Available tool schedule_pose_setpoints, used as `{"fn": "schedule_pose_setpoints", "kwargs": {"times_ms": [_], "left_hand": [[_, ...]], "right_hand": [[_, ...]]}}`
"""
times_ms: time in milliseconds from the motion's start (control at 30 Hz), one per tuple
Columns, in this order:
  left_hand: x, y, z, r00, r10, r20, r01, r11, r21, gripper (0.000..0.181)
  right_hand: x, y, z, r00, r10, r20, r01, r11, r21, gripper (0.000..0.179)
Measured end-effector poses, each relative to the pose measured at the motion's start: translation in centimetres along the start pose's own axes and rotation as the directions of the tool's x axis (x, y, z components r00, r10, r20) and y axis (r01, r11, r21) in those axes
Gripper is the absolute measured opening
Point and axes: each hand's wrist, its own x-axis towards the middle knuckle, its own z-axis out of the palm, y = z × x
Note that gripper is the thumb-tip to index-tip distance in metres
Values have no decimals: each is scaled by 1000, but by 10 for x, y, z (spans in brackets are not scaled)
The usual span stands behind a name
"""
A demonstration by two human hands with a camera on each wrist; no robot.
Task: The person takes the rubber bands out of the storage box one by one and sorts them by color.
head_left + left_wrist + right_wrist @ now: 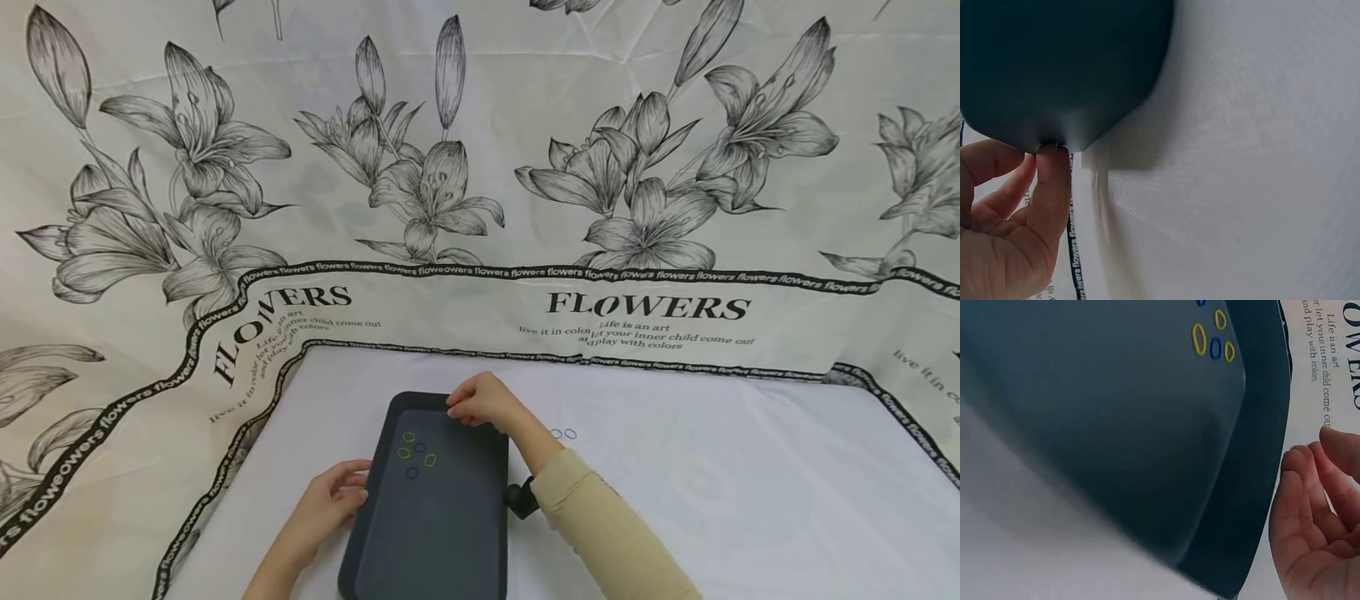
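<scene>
A dark blue-grey tray (431,533) carries three thin yellow bands (431,460) and two blue bands (412,473), lying loosely grouped toward its far left. My left hand (324,504) holds the tray's left edge, fingertips and thumb at the rim in the left wrist view. Near the tray's far edge is my right hand (486,402), overlapping the rim in the head view. Its fingers are bent and bunched close to the thumb, with nothing visible between them. In the right wrist view, the yellow bands (1199,339) lie well away from that hand.
Two more blue bands (571,434) lie on the white tablecloth (712,500), right of my right forearm. A black device (522,497) shows by the right wrist. Behind the table rises a cloth backdrop (495,317) with printed lilies and lettering.
</scene>
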Motion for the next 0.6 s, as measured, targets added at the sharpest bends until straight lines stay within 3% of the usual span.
{"fn": "schedule_pose_setpoints", "kwargs": {"times_ms": [300,600], "left_hand": [[1,4,-1,1000,0,-1,0,1000,-14,44],[0,2,3,999,-28,-42,27,1000,-13,44]], "right_hand": [[4,-9,20,1000,-10,28,9,1000,24,19],[5,3,34,999,-24,47,25,1000,-15,16]]}}
